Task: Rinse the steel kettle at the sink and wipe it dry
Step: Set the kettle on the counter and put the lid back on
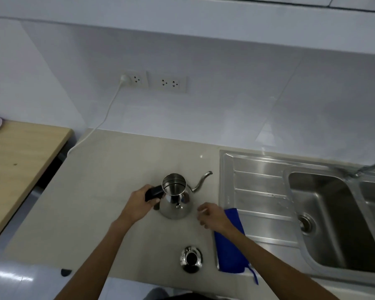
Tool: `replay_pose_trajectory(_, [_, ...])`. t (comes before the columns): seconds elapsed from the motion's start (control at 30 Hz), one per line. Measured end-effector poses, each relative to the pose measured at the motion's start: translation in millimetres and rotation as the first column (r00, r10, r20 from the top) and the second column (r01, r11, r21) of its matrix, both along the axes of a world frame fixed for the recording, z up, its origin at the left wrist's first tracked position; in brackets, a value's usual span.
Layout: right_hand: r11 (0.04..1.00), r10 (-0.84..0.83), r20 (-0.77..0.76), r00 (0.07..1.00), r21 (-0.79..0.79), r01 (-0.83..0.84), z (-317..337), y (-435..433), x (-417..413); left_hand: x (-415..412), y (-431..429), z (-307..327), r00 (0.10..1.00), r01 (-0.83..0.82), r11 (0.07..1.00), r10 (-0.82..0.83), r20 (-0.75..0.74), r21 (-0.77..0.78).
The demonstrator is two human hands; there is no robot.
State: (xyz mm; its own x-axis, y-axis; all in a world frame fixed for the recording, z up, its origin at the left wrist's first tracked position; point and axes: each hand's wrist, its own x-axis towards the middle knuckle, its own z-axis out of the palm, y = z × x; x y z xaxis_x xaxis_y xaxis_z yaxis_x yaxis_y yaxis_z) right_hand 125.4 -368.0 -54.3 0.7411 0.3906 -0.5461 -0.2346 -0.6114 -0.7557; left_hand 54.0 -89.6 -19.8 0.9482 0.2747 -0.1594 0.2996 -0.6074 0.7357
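Kettle (174,198) stood lidless left of sink (258,191); left hand (139,205) gripped its black handle, right hand (212,215) loose, empty. Polished steel probably slippery wet; handle best hold.

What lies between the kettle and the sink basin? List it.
In the head view, between the kettle and the sink basin: bare counter, the empty right hand, the blue cloth, and the ribbed drainboard.

Steel kettle, lid, cloth and sink

The polished steel kettle (175,202) stands upright and open at lower centre, gooseneck spout pointing upper right, black handle to the left. Its lid (191,259) lies below it near the bottom edge. A blue cloth (231,252) lies just right, overlapping the sink (258,191) drainboard.
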Motion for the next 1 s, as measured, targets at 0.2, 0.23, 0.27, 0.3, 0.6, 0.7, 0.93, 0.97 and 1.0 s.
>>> replay_pose_trajectory(0.2, [0.923,0.368,0.103,0.924,-0.161,-0.35,-16,-29,-72,-2,-3,-2,1.0,-0.02,0.999,0.02,-0.02,0.026])
replay_pose_trajectory(0.23, [0.899,0.414,0.113,0.903,-0.206,-0.387,-17,-29,-81,-2,-3,-1,0.999,-0.026,0.999,0.027,-0.028,0.026])
replay_pose_trajectory(0.27, [0.872,0.456,0.126,0.881,-0.263,-0.414,-18,-29,-90,-2,-4,0,0.999,-0.032,0.999,0.033,-0.038,0.024])
replay_pose_trajectory(0.3, [0.846,0.488,0.141,0.861,-0.319,-0.427,-19,-27,-97,-3,-5,1,0.998,-0.033,0.999,0.034,-0.047,0.02])
replay_pose_trajectory(0.6, [0.768,0.558,0.273,0.784,-0.527,-0.364,-26,-11,-126,-11,-10,4,0.995,-0.068,0.997,0.065,-0.077,-0.03])
replay_pose_trajectory(0.7, [0.781,0.549,0.307,0.777,-0.52,-0.347,-28,-11,-128,-14,-11,5,0.995,-0.064,0.997,0.061,-0.077,-0.038])
replay_pose_trajectory(0.93, [0.927,0.316,0.619,0.719,-0.364,-0.093,4,-21,-101,-18,-11,6,0.998,-0.054,0.991,0.049,-0.039,-0.121])
replay_pose_trajectory(0.97, [0.944,0.275,0.668,0.691,-0.324,-0.061,16,-20,-92,-18,-13,6,0.999,-0.05,0.99,0.048,-0.022,-0.13])
replay_pose_trajectory(1.0, [0.957,0.243,0.705,0.667,-0.288,-0.044,28,-18,-81,-18,-15,7,0.999,-0.048,0.99,0.046,-0.013,-0.136])
